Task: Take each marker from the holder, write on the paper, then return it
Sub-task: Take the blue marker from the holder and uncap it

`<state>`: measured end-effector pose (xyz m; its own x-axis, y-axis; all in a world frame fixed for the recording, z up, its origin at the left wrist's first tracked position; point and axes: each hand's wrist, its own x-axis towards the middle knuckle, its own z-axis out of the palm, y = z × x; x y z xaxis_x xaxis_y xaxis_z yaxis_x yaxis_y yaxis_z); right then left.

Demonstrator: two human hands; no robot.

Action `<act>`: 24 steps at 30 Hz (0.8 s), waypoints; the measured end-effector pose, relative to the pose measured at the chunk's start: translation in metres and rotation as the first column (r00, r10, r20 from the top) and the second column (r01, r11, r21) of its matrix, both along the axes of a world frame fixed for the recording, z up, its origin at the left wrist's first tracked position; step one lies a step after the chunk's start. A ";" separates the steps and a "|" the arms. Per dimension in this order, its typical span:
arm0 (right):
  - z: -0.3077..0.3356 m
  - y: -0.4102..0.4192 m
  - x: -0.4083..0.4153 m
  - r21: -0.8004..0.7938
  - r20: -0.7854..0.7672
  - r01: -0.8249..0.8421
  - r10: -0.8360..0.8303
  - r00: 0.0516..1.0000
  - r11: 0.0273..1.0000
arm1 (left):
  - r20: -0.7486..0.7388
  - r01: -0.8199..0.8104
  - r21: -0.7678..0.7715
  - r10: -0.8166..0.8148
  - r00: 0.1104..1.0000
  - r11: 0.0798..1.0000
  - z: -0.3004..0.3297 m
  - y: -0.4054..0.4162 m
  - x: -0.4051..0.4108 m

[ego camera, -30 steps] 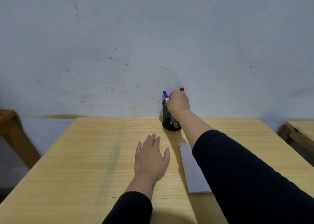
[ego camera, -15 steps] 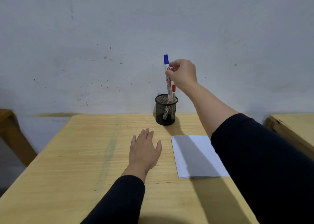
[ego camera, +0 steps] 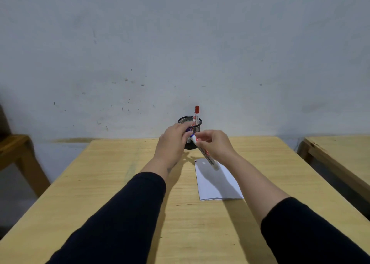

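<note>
A black mesh holder [ego camera: 189,122] stands at the far edge of the wooden table [ego camera: 124,183], with a red-capped marker [ego camera: 196,113] upright in it. My right hand [ego camera: 215,144] grips the white barrel of the blue marker [ego camera: 206,154], held slanted above the white paper [ego camera: 217,183] in front of the holder. My left hand [ego camera: 173,143] pinches the marker's blue cap [ego camera: 188,131] at its upper end. The two hands meet just in front of the holder and hide its lower part.
A grey wall rises right behind the table. Another wooden table [ego camera: 340,153] stands to the right across a gap. A wooden piece of furniture [ego camera: 18,153] is at the left edge.
My right hand brought the blue marker down from above the holder to in front of it. My left hand lifted off the table and took hold of the blue cap.
</note>
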<state>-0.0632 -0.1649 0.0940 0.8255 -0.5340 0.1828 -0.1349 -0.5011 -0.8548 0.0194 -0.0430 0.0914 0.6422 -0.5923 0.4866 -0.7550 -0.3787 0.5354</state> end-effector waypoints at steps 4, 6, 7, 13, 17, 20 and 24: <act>-0.001 0.001 -0.006 0.033 0.062 0.003 -0.005 0.998 0.999 | -0.032 0.051 0.023 -0.050 0.998 0.998 0.004 -0.001 0.000; 0.000 0.000 -0.007 0.010 0.098 0.008 -0.009 0.995 1.000 | -0.059 0.047 -0.028 -0.049 0.997 0.998 0.009 -0.001 -0.001; 0.001 0.000 -0.008 -0.006 0.134 0.018 -0.017 0.991 1.000 | -0.093 0.038 -0.082 -0.046 0.995 0.996 0.012 -0.002 -0.002; -0.002 0.010 -0.008 0.080 0.332 0.331 -0.338 0.881 0.940 | -0.295 -0.148 -0.438 0.014 0.955 0.887 0.027 -0.011 -0.011; 0.012 0.021 -0.003 0.697 0.176 0.065 -0.259 0.950 0.714 | -0.339 -0.171 -0.495 -0.008 0.941 0.852 0.021 -0.016 -0.022; 0.015 0.018 0.003 0.818 0.174 0.008 -0.260 0.950 0.575 | -0.345 -0.143 -0.473 -0.033 0.938 0.869 0.009 -0.016 -0.028; 0.006 0.015 0.008 0.711 0.120 0.105 -0.268 0.956 0.695 | -0.335 -0.088 -0.377 -0.047 0.941 0.922 -0.001 -0.013 -0.027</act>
<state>-0.0549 -0.1503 0.1002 0.6825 -0.7145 -0.1537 0.0528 0.2579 -0.9647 -0.0075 -0.0559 0.0901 0.8154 -0.3894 0.4284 -0.5022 -0.1075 0.8580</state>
